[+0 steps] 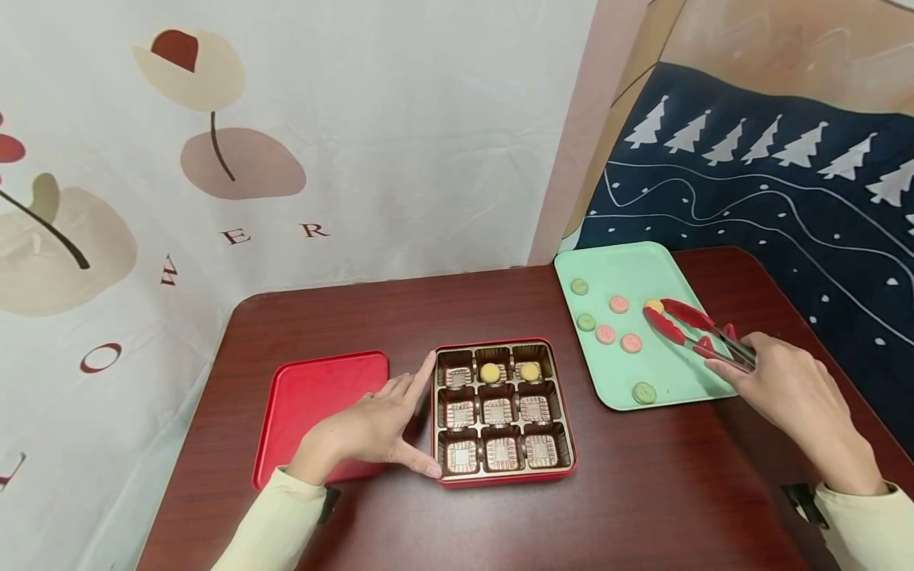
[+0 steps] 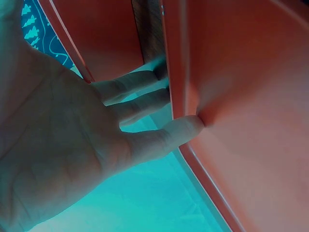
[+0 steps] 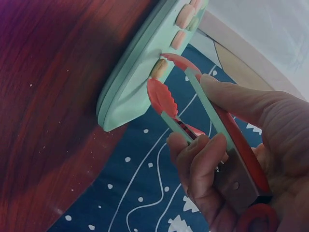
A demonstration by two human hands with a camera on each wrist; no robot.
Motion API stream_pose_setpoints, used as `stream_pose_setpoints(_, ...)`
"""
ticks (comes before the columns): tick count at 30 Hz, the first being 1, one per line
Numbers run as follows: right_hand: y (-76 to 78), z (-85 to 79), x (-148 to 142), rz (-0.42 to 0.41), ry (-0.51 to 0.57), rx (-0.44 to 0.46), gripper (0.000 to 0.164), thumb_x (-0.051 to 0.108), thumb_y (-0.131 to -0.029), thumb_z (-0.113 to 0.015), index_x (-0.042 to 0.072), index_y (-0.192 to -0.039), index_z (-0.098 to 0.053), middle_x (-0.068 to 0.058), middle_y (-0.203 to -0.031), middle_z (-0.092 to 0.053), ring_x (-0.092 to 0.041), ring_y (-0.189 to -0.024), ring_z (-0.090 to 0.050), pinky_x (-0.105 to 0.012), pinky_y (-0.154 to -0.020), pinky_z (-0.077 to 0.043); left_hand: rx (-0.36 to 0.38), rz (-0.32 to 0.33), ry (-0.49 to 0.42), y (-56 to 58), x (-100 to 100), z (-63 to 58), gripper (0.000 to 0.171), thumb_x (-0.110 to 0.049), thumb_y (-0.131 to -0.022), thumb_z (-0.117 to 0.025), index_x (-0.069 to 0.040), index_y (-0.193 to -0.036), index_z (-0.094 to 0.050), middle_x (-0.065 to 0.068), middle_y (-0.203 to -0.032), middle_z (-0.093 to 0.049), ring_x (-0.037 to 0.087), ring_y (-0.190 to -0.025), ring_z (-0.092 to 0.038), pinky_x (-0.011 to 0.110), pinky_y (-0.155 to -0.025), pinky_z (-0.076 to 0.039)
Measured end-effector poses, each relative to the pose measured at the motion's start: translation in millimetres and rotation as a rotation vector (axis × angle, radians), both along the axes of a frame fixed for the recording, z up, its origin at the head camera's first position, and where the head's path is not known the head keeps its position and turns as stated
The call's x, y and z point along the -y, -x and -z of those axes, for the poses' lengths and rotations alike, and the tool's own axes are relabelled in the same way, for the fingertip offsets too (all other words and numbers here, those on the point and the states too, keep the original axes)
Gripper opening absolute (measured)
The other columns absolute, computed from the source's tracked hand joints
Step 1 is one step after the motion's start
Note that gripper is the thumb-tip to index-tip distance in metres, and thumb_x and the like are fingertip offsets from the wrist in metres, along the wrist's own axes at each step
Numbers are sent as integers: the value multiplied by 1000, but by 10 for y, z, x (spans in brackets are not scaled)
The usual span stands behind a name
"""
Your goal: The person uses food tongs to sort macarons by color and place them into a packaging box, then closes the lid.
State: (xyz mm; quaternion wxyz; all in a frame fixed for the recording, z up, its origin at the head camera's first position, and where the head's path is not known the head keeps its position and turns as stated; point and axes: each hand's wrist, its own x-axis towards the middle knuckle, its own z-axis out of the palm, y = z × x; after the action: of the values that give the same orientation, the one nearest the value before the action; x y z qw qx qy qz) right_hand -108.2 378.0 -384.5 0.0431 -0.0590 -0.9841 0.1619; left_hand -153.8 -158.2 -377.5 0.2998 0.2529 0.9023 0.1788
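My right hand (image 1: 800, 388) grips a pair of tongs (image 1: 689, 316) with red tips and metal arms. Their spread tips straddle a yellow macaron (image 3: 159, 68) on the mint-green tray (image 1: 635, 266). Pink macarons (image 1: 605, 334) and green macarons (image 1: 644, 392) lie on the same tray. With thumb and forefinger stretched apart, my left hand (image 1: 378, 424) touches the left side of a red box (image 1: 507, 479). Inside it is a brown insert with several square compartments. Two yellow macarons (image 1: 489, 373) sit in its far row, in the middle and right compartments.
Left of the box lies a red lid (image 1: 314, 396), partly beneath my left hand and wrist. Everything stands on a dark reddish-brown table (image 1: 643, 476). A white printed curtain (image 1: 400, 159) hangs behind it, and a navy cloth with white trees (image 1: 757, 190) borders the right side.
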Motion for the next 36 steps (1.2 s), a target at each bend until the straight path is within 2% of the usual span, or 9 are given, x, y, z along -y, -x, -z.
stream_pose_setpoints(9,7,-2,8,3,-6,-15,66,31,-90,-91,-21,-117,-61,-32,-89,-67,-34,-67,-58,-41,-51,-42,0,1,8,7,-4,24,154,-72,-76,-90,-26,-173,20,27,-176,-19,47,-163,-14,76,-123,-19)
stream_pose_setpoints(18,-34,-83,125,-19,8,-60,64,29,-88,-93,-18,-119,-62,-31,-92,-68,-32,-68,-57,-38,-52,-42,-7,0,7,9,-3,23,155,-74,-75,-90,-26,-174,19,27,-176,-21,46,-163,-16,76,-123,-21)
stream_pose_setpoints(21,-58,-123,199,-38,21,-74,63,28,-88,-93,-17,-121,-63,-30,-93,-69,-31,-69,-58,-38,-53,-41,-2,-2,11,10,-9,35,155,-74,-74,-90,-27,-174,19,26,-176,-21,44,-164,-15,75,-124,-20)
stream_pose_setpoints(28,-87,-203,386,-107,19,-146,54,28,-86,-95,-8,-116,-68,-16,-86,-69,-26,-67,-55,-38,-54,-39,8,-9,8,8,-10,30,154,-74,-75,-90,-27,-173,20,28,-176,-19,46,-164,-14,76,-123,-20)
stream_pose_setpoints(36,-76,-245,467,-140,14,-172,55,27,-85,-96,-8,-117,-69,-17,-88,-70,-26,-67,-54,-38,-54,-38,-4,-2,-1,6,-3,21,155,-72,-76,-90,-26,-173,21,29,-175,-21,47,-163,-16,78,-122,-21)
